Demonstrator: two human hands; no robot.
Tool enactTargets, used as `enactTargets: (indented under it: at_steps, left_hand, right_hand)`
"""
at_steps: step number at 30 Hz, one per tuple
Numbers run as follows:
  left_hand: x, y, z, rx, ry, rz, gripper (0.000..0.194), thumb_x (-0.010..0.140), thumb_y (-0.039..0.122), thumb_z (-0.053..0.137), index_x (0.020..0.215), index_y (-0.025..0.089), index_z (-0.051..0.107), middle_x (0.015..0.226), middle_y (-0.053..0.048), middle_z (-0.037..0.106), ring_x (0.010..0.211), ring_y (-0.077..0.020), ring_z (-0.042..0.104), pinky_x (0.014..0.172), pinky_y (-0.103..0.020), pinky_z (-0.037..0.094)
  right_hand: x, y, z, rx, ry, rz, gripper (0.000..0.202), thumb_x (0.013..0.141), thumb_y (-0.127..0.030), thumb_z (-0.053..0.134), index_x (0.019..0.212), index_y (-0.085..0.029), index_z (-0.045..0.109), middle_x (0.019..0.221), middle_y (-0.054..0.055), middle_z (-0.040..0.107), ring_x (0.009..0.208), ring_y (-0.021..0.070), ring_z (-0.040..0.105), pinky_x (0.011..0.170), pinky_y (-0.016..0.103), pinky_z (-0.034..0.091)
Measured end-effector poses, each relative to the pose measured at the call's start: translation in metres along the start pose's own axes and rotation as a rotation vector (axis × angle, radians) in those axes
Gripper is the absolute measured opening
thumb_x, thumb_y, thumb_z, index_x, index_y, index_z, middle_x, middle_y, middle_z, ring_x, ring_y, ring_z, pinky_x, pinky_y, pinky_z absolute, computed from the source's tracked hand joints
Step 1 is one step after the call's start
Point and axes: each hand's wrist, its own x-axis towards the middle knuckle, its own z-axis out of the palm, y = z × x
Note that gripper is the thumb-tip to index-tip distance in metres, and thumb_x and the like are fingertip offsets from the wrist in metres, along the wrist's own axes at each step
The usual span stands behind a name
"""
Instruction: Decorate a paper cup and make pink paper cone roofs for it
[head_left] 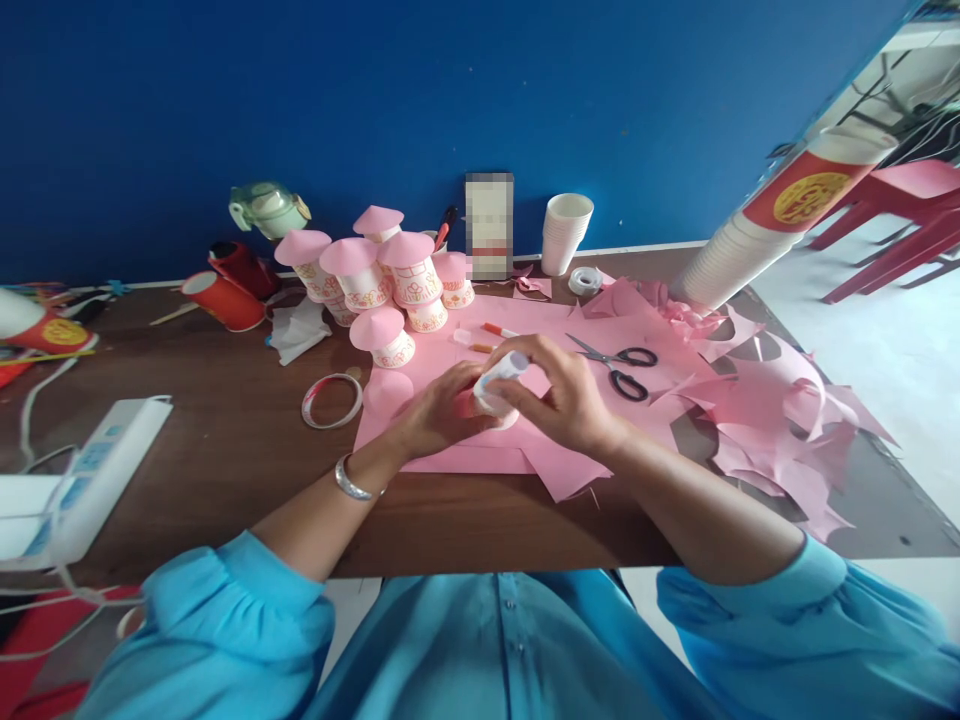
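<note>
Over the pink paper (480,458), my left hand (442,408) is wrapped round a small white paper cup (501,418), mostly hidden by the fingers. My right hand (568,395) grips a white glue stick (504,378), tilted and touching or just over the cup. Black-handled scissors (619,365) lie spread on the paper to the right of my right hand. Behind my hands lie orange and white markers (497,330). Several decorated cups with pink cone roofs (409,275) stand behind and left of my left hand, some stacked. A pink cone (388,392) lies near my left wrist.
A tape roll (332,401) and power strip (112,470) lie left. At the back are a phone (490,225), white cups (566,232), small tape (586,281) and red cups (225,300). Pink scraps (780,430) and a tall cup stack (750,245) are right.
</note>
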Motion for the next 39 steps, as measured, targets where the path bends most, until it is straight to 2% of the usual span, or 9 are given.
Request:
enactTargets:
  at_steps: [4,11,15,19,23,26,28,35,39]
  left_hand:
    - [0.0,-0.003,-0.004,0.022,0.162,-0.072,0.052,0.08,0.045,0.081,0.122,0.023,0.06,0.127,-0.01,0.068,0.114,-0.0267,0.066,0.098,-0.045,0.057]
    - [0.001,-0.004,-0.002,0.168,0.129,-0.019,0.047,0.084,0.045,0.078,0.121,0.023,0.06,0.123,-0.01,0.07,0.113,-0.0272,0.066,0.098,-0.045,0.056]
    - [0.0,-0.01,0.0,0.219,0.166,0.022,0.046,0.084,0.042,0.077,0.122,0.022,0.059,0.123,-0.011,0.07,0.113,-0.027,0.067,0.098,-0.045,0.057]
    - [-0.001,-0.011,-0.001,0.237,0.158,-0.019,0.046,0.085,0.041,0.077,0.122,0.022,0.059,0.122,-0.01,0.07,0.111,-0.0258,0.068,0.096,-0.042,0.057]
    - [-0.002,-0.009,-0.003,0.204,0.171,-0.037,0.048,0.084,0.042,0.079,0.122,0.021,0.059,0.121,-0.01,0.07,0.109,-0.0245,0.069,0.094,-0.04,0.059]
    - [-0.002,-0.007,-0.003,0.201,0.184,-0.044,0.047,0.082,0.034,0.08,0.122,0.022,0.06,0.12,-0.008,0.07,0.109,-0.0238,0.069,0.093,-0.038,0.059]
    - [-0.002,-0.005,-0.003,0.213,0.191,-0.053,0.048,0.08,0.03,0.081,0.123,0.023,0.06,0.119,-0.007,0.07,0.108,-0.0236,0.069,0.093,-0.038,0.059]
    - [-0.002,-0.008,-0.004,0.198,0.18,-0.074,0.049,0.081,0.036,0.082,0.123,0.022,0.061,0.119,-0.008,0.071,0.107,-0.0235,0.069,0.091,-0.037,0.059]
    - [-0.003,-0.01,-0.005,0.188,0.172,-0.057,0.05,0.082,0.04,0.082,0.123,0.022,0.061,0.118,-0.009,0.07,0.104,-0.0237,0.07,0.088,-0.037,0.06]
  right_hand:
    - [0.0,0.0,-0.003,-0.047,0.093,0.119,0.014,0.099,-0.036,0.064,0.106,-0.023,0.061,0.095,0.003,0.076,0.08,0.0178,0.071,0.071,0.031,0.055]
    - [-0.001,0.005,0.007,-0.192,0.01,-0.095,0.012,0.102,-0.033,0.06,0.104,-0.021,0.063,0.09,0.006,0.076,0.078,0.0198,0.07,0.07,0.032,0.053]
    - [-0.002,0.003,0.008,-0.182,-0.038,-0.116,0.014,0.103,-0.034,0.06,0.103,-0.021,0.064,0.091,0.006,0.076,0.078,0.0197,0.07,0.07,0.032,0.053]
    - [-0.004,0.0,0.006,-0.123,-0.105,-0.141,0.011,0.099,-0.03,0.065,0.102,-0.019,0.064,0.086,0.004,0.075,0.075,0.0182,0.069,0.066,0.029,0.051]
    - [-0.001,-0.001,-0.001,-0.035,0.027,0.004,0.012,0.096,-0.029,0.07,0.102,-0.02,0.064,0.087,0.002,0.075,0.071,0.0149,0.068,0.065,0.027,0.051]
    - [0.004,0.005,-0.008,-0.014,0.162,0.166,0.011,0.095,-0.03,0.069,0.098,-0.021,0.063,0.086,0.001,0.073,0.072,0.0149,0.067,0.066,0.027,0.051]
    - [0.005,0.01,-0.009,-0.023,0.182,0.219,0.011,0.094,-0.031,0.068,0.094,-0.022,0.062,0.084,0.001,0.072,0.071,0.0153,0.066,0.066,0.028,0.051]
    - [0.001,0.016,-0.006,-0.16,0.037,0.154,0.011,0.092,-0.031,0.068,0.097,-0.022,0.064,0.082,0.001,0.074,0.069,0.0168,0.067,0.065,0.029,0.047]
    - [0.001,0.013,-0.007,-0.121,-0.015,0.142,0.015,0.092,-0.034,0.069,0.099,-0.022,0.064,0.081,0.001,0.074,0.068,0.0166,0.067,0.064,0.028,0.048]
